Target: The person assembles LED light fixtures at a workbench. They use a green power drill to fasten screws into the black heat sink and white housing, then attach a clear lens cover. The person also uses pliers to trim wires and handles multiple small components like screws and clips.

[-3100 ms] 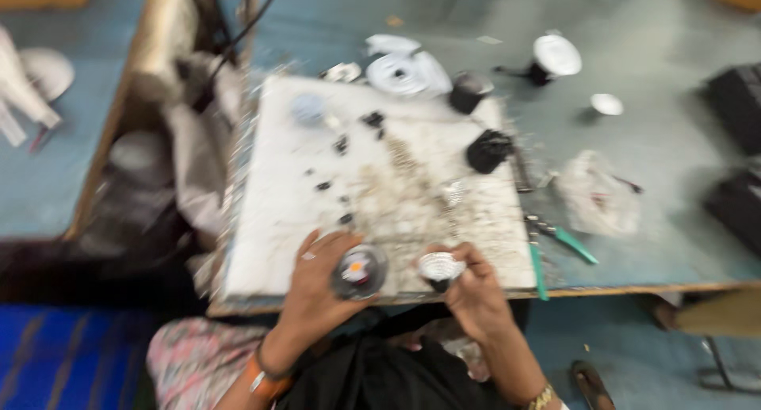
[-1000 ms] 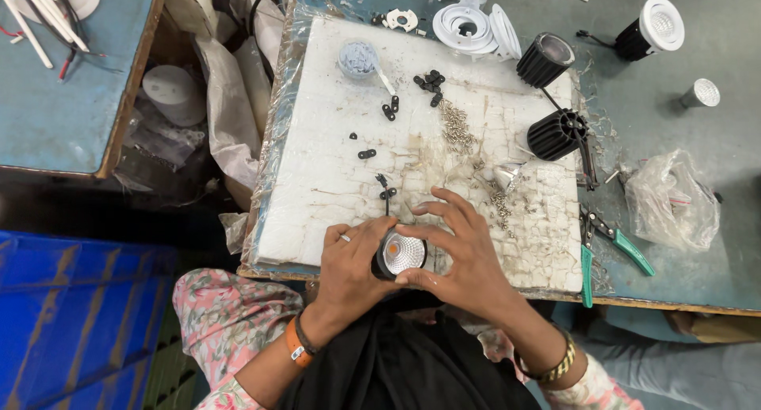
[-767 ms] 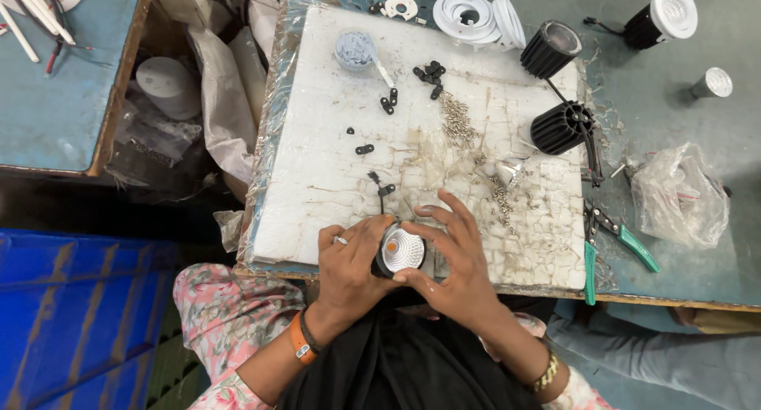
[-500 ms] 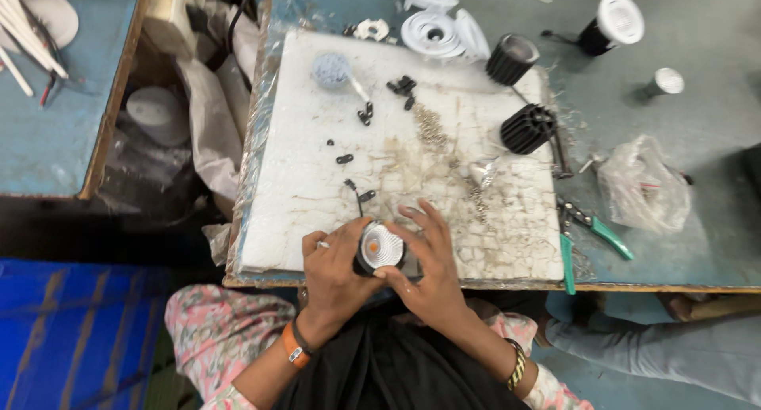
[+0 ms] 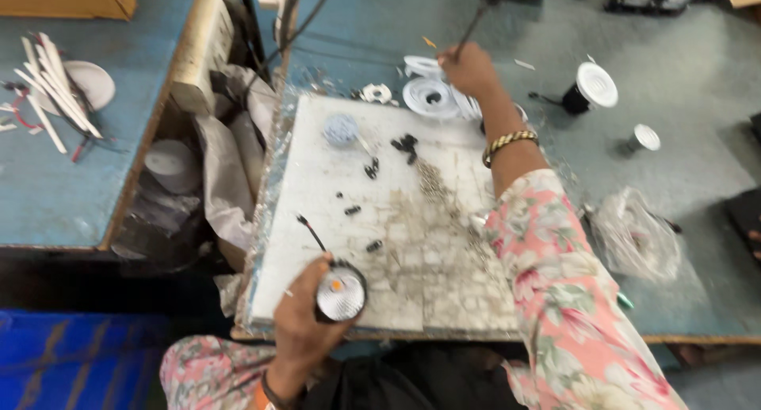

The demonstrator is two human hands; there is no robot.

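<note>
Two hands apart | left hand [image 5: 305, 323] gripping lamp [image 5: 341, 293] at white board's [image 5: 317, 212] near edge | right hand [image 5: 469, 68] beyond board's far edge, closed on thin rod [image 5: 470, 27]

Right arm: loose pink sleeve [image 5: 571, 299] with a floral print in white, green and darker pink, ending just short of a gold-and-dark beaded bangle [image 5: 509, 144] at the wrist, right hand [image 5: 469, 68] bare. Left hand [image 5: 305, 319] is bare too, with a thin ring [image 5: 286, 293] on one finger and an orange band plus a dark one [image 5: 268, 392] at the wrist. Same floral fabric [image 5: 202, 370] shows at the lower left, with a dark garment [image 5: 412, 382] across the lap.
</note>
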